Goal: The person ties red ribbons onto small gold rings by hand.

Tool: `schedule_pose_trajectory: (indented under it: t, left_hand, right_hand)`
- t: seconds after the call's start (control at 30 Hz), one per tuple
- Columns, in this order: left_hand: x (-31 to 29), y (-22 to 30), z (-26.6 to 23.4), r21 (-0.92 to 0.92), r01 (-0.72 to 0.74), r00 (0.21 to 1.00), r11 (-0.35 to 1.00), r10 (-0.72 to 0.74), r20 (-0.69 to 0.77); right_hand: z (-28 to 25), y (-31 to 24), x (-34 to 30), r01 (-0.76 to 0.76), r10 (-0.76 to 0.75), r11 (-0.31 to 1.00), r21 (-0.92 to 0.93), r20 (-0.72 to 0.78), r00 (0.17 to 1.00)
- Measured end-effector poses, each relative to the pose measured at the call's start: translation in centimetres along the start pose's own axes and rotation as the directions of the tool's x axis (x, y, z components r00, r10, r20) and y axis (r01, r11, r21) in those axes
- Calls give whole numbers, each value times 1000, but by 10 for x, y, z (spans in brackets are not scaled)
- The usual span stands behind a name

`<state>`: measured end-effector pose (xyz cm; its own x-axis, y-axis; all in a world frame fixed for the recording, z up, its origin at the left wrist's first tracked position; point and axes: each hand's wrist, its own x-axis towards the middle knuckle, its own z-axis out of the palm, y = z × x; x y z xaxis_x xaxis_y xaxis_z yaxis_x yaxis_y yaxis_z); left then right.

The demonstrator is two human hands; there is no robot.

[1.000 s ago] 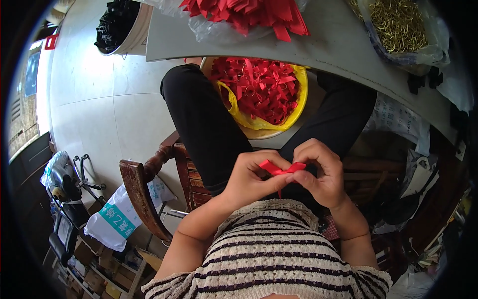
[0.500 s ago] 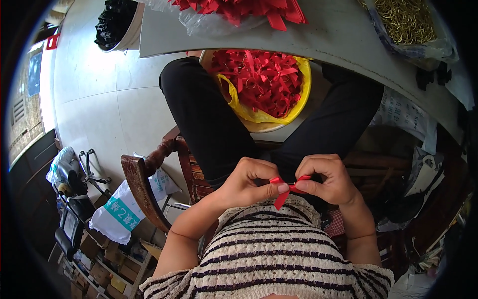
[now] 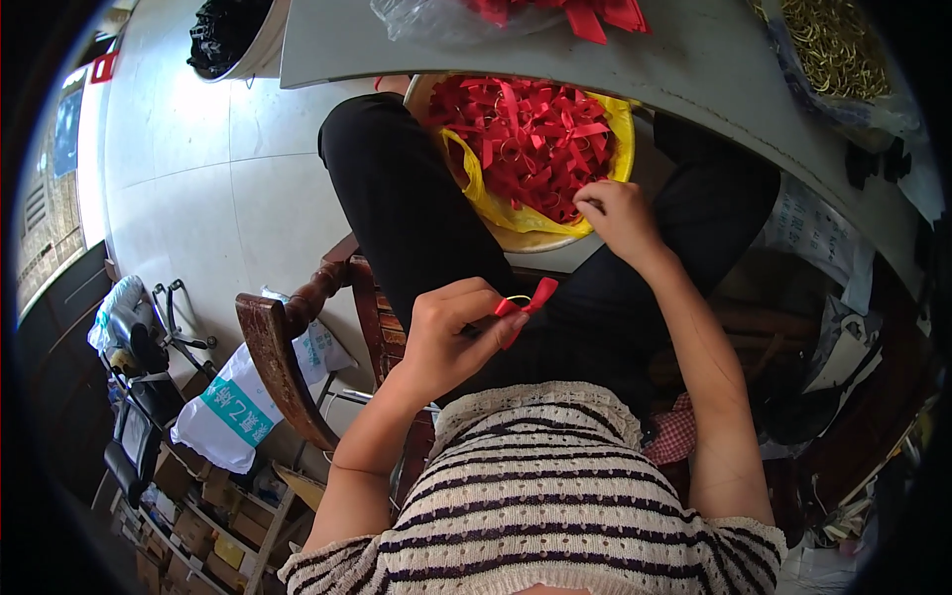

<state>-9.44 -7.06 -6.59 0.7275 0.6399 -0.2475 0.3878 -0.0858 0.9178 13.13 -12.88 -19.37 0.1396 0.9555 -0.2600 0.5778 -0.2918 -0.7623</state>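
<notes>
My left hand [image 3: 451, 335] pinches a red ribbon bow [image 3: 541, 294] over my lap, its thumb and fingers closed on the knot. A thin gold-coloured loop shows beside the bow, above my fingertips. My right hand [image 3: 627, 223] is over the near right rim of a round bucket [image 3: 535, 241], apart from the left one. Its fingers are drawn together; whether anything is between them is hidden. The bucket, lined with a yellow plastic bag [image 3: 623, 134], stands between my knees and holds a heap of red ribbon bows [image 3: 526, 149], some with gold-coloured loops.
A grey table [image 3: 694, 74] overhangs the bucket's far side. On it lie red ribbon strips [image 3: 605, 15], a clear plastic bag [image 3: 446, 22] and a container of gold-coloured wire pieces [image 3: 833, 50]. A wooden chair arm [image 3: 283, 367] is at my left.
My right hand has let go of the bow and moved forward to the bucket's rim. My left hand has shifted slightly left and forward, still pinching the bow.
</notes>
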Motion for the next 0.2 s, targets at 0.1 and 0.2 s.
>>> schedule_pose_trajectory:
  t: [0.1, 0.2]
  left_hand:
    - [2, 0, 1, -8, 4, 999, 1000, -4, -44]
    - [0, -2, -1, 36, -21, 997, 999, 23, -68]
  right_hand:
    - [32, -1, 14, -89, 175, 872, -481, 137, 975]
    - [55, -1, 27, -50, 193, 766, -641, 155, 969]
